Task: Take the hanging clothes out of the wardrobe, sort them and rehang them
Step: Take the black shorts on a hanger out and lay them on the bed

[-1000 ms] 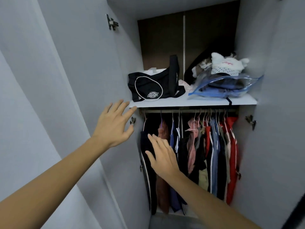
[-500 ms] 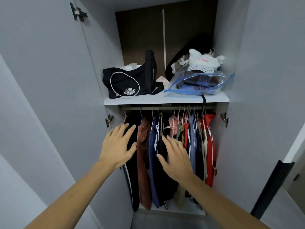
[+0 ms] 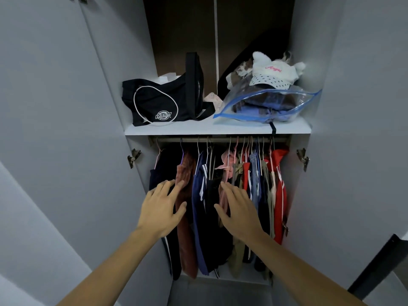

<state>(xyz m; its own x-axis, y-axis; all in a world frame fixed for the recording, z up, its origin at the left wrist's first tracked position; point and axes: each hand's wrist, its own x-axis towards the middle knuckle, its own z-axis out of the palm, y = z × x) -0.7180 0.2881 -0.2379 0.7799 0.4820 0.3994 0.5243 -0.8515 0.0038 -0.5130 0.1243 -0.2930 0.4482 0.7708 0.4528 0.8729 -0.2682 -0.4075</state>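
Fingers (image 3: pixel 171 186) of both hands spread, holding nothing: left hand (image 3: pixel 162 212) at the brown garment (image 3: pixel 187 217), right hand (image 3: pixel 237 210) at the pink one (image 3: pixel 224 195). Clothes (image 3: pixel 254 191) all hang on the rail (image 3: pixel 220 139). Step: removal, not begun; next, probably grip hangers and lift off.

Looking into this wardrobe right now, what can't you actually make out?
Head view only:
- Contents of the zip bag: blurred through plastic, just dark and blue fabric.
- Clothes behind the left hand and right hand: covered.
- Garment types on the rail: packed edge-on.
- Whether either hand's fingers touch cloth: unclear.
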